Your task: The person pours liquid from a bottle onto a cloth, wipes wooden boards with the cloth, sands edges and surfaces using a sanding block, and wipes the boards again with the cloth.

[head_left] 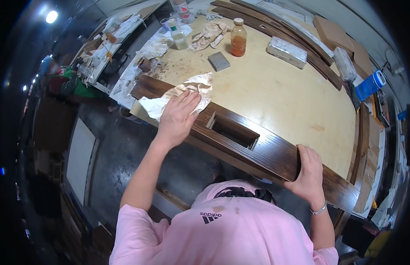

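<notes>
A long dark-stained wooden board (pixel 275 152) with a rectangular cut-out (pixel 232 130) lies along the near edge of a pale plywood table (pixel 275 97). My left hand (pixel 178 117) presses flat on a crumpled whitish rag (pixel 194 86) that rests on the board's left part. My right hand (pixel 310 170) grips the board's near edge further right, fingers over the top and thumb below. A bracelet sits on that wrist.
On the table stand a grey block (pixel 219 61), a bottle of orange liquid (pixel 238 38), a foil-wrapped block (pixel 286 51), a jar (pixel 179 39) and cloth gloves (pixel 209 35). More dark boards (pixel 302 42) lie along the far edge. A cluttered bench (pixel 105 48) stands at the left.
</notes>
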`<state>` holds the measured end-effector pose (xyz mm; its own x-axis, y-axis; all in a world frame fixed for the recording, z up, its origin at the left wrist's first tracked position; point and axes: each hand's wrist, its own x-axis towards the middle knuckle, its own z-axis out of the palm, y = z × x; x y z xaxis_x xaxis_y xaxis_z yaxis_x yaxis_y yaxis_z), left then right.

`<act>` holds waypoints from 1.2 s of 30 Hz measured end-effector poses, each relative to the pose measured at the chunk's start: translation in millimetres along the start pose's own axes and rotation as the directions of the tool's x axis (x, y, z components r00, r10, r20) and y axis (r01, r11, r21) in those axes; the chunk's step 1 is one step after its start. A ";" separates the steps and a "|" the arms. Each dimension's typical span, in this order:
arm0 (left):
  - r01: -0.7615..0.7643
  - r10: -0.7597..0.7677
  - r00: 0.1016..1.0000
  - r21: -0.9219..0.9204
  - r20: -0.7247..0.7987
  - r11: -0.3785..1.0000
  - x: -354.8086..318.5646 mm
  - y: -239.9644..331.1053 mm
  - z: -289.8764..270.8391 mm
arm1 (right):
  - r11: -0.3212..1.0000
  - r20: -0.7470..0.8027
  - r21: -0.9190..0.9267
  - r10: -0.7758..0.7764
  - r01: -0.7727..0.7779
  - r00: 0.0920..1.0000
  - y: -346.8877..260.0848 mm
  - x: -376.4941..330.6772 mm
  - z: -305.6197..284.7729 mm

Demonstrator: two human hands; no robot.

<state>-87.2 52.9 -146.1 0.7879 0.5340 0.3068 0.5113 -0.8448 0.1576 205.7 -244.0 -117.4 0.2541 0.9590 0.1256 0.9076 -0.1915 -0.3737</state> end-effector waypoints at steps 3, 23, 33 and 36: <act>0.050 -0.043 0.997 0.099 -0.071 0.994 -3.4 -75.4 0.5 | 1.000 0.001 -0.011 0.003 -0.003 1.000 -1.9 -2.1 -0.7; -0.513 0.652 0.720 -0.451 0.238 0.731 52.9 144.2 -21.8 | 1.000 -0.043 -0.010 0.002 -0.002 0.999 -0.1 1.6 0.8; -0.441 0.484 0.790 -0.200 0.376 0.875 33.9 189.1 11.7 | 1.000 -0.163 -0.017 -0.011 0.008 0.987 62.2 -80.6 -45.4; -0.323 0.350 0.862 -0.134 0.366 0.937 19.8 198.9 5.9 | 0.987 -0.174 -0.010 0.157 -0.161 0.972 144.5 -169.4 -96.5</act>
<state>32.1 -104.3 -114.2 0.9839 0.1771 -0.0241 0.1786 -0.9683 0.1748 326.0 -454.3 -104.0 0.4478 0.8658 0.2234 0.8580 -0.3457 -0.3800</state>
